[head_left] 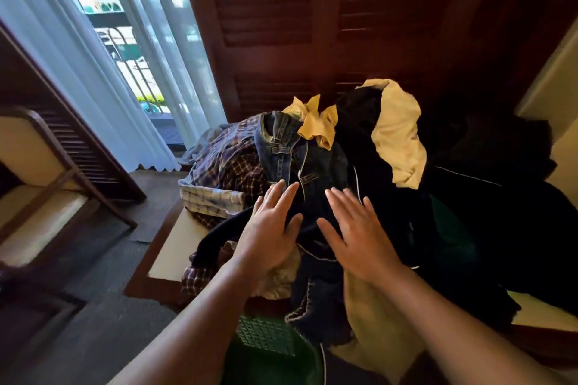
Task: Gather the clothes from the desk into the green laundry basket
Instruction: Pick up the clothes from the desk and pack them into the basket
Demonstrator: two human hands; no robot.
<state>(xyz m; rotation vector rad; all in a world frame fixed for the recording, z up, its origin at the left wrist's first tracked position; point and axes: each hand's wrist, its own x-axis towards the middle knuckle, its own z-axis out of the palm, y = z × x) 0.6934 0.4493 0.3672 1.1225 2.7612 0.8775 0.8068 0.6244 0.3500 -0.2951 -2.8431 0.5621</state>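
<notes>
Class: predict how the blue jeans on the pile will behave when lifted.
Probably floppy: the jeans lie crumpled and folded. Likely heavyish, since the denim looks thick with stitched seams. They may drag the yellow cloth lying against them.

Most of green laundry basket [266, 334] hidden under clothes [312, 166], desk [175, 247] largely covered, chair [31, 147] cut by left edge

Left hand [271, 230] and right hand [356, 237] reach forward, flat, fingers straight.
</notes>
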